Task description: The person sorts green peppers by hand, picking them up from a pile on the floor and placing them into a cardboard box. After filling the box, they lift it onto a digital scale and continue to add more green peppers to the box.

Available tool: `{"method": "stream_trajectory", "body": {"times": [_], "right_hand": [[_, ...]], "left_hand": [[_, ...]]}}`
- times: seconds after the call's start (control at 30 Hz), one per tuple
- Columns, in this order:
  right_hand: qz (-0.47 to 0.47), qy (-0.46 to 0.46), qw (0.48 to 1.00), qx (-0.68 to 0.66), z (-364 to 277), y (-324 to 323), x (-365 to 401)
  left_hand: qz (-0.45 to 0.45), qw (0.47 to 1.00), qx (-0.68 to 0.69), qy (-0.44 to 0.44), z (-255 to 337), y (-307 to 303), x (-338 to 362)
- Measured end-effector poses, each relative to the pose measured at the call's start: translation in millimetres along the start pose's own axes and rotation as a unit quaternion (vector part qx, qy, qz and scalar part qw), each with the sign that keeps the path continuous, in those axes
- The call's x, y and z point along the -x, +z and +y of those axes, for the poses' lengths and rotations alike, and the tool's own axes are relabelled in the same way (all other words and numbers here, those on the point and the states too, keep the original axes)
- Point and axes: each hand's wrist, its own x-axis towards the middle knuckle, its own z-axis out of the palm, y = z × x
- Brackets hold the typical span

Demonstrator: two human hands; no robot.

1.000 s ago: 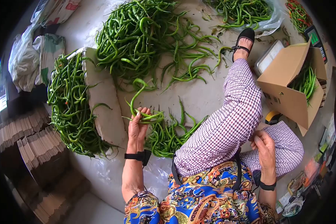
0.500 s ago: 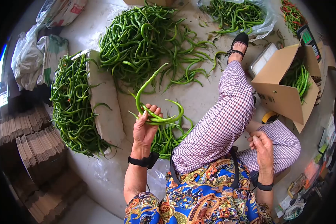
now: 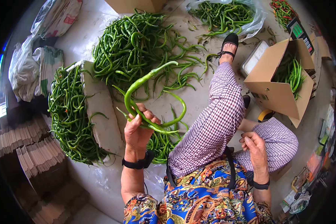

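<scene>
My left hand [image 3: 137, 131] is closed round a few long, curved green chili peppers [image 3: 132, 89]. The longest one sticks up from the fingers and bends to the right; another curls out to the right. Below and beside that hand, more green chilies [image 3: 161, 143] lie by my leg. My right hand [image 3: 254, 146] hovers over my right knee with its fingers curled in and the thumb against them. Whatever it may hold is hidden. In front of my left hand lies a large heap of green chilies [image 3: 125, 48] on the floor.
Chilies fill an opened-out white container [image 3: 72, 119] at left, beside stacked flat cardboard [image 3: 41, 155]. A cardboard box [image 3: 274, 99] with chilies stands at right, near a scale display [image 3: 300, 35]. A plastic bag of chilies [image 3: 227, 16] lies at the back.
My left hand has come a little closer to the camera, and the chilies in it look larger. My right hand keeps its curled shape. The whole view has shifted slightly.
</scene>
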Motion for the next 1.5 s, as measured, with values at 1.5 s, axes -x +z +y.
{"method": "stream_trajectory", "body": {"times": [1.5], "right_hand": [[0.097, -0.062, 0.976, -0.183, -39, -86, 65]], "left_hand": [[0.16, 0.459, -0.831, -0.271, -98, -257, 56]]}}
